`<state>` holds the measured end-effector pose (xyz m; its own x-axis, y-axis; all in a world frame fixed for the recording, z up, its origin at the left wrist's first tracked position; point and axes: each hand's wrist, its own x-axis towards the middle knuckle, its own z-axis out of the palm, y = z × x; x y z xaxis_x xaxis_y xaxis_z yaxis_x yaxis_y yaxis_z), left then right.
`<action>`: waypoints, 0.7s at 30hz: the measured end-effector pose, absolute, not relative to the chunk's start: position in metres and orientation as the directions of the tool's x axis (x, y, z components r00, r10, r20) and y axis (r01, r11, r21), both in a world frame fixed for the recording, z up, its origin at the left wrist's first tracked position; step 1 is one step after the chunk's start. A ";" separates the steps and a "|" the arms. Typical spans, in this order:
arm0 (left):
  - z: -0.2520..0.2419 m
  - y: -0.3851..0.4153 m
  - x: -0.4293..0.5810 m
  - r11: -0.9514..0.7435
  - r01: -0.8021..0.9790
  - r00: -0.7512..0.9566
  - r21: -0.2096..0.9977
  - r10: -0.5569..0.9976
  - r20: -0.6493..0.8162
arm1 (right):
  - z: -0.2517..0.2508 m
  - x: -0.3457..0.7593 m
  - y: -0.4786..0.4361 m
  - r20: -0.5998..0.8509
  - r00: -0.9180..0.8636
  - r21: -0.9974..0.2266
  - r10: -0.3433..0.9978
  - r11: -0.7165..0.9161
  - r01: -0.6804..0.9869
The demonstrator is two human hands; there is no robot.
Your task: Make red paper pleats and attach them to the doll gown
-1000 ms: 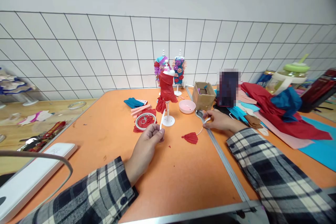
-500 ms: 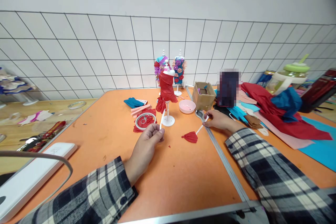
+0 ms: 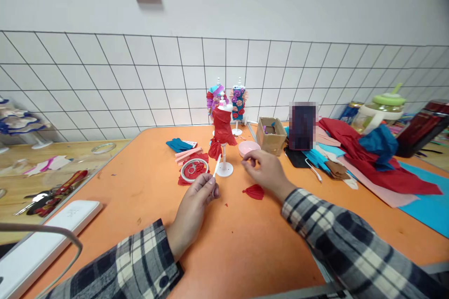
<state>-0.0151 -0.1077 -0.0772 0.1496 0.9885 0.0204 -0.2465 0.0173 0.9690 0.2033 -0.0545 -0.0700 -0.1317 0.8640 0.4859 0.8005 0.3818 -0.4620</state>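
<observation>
My left hand [image 3: 199, 196] pinches a thin white strip [image 3: 217, 165] that points up toward a gathered red piece [image 3: 215, 149]; whether the two are joined I cannot tell. Just behind stands a small white dress form [image 3: 223, 168] wrapped in a red crumpled dress [image 3: 223, 126]. My right hand [image 3: 263, 168] hovers in front of the pink bowl [image 3: 248, 146], its fingers curled together; anything between the fingertips is too small to make out. Below it, a fan-shaped red piece [image 3: 254, 192] lies on the orange table.
Two decorated dress forms [image 3: 238, 105] stand at the back. A ring-shaped roll [image 3: 189, 179] with scissors lies on red scraps at left. Right of centre are a cardboard box [image 3: 271, 138], a blurred-out phone [image 3: 302, 126] and coloured sheets [image 3: 372, 159]. A white power bank [image 3: 63, 229] sits front left.
My right hand has moved left, from the table's metal seam and the white strip there to before the pink bowl. My left hand keeps its strip. The view has tilted up slightly.
</observation>
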 end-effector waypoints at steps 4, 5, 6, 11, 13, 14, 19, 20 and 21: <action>-0.082 -0.107 -0.016 0.025 -0.302 0.162 0.953 0.986 0.026 | -0.069 0.158 -0.047 0.458 -0.169 -0.469 0.873 0.399 0.788; -0.082 -0.107 -0.016 0.023 -0.306 0.170 0.952 0.985 0.030 | -0.068 0.152 -0.044 0.457 -0.153 -0.489 0.876 0.391 0.780; -0.082 -0.107 -0.016 0.021 -0.308 0.176 0.951 0.984 0.036 | -0.068 0.149 -0.040 0.461 -0.128 -0.517 0.878 0.383 0.766; -0.082 -0.109 -0.014 0.021 -0.325 0.200 0.945 0.979 0.047 | -0.072 0.146 -0.031 0.466 -0.076 -0.668 0.881 0.407 0.622; -0.083 -0.109 -0.014 0.022 -0.337 0.200 0.941 0.979 0.048 | -0.076 0.146 -0.031 0.438 -0.123 -0.696 0.890 0.423 0.580; -0.083 -0.108 -0.014 0.023 -0.341 0.200 0.940 0.978 0.049 | -0.077 0.146 -0.031 0.416 -0.147 -0.712 0.897 0.422 0.561; -0.084 -0.109 -0.013 0.034 -0.350 0.224 0.936 0.973 0.049 | -0.082 0.139 -0.032 0.342 -0.077 -0.865 0.937 0.345 0.364; -0.083 -0.110 -0.013 0.034 -0.356 0.224 0.934 0.973 0.050 | -0.082 0.137 -0.032 0.344 -0.043 -0.884 0.938 0.339 0.322; -0.083 -0.110 -0.013 0.035 -0.361 0.226 0.932 0.973 0.051 | -0.083 0.135 -0.031 0.351 -0.014 -0.894 0.936 0.340 0.293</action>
<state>-0.0127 -0.1100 -0.0830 0.2255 0.9729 0.0511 -0.3611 0.0347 0.9319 0.1348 -0.0315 -0.0826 -0.0142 0.9361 0.3515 0.2933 0.3399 -0.8935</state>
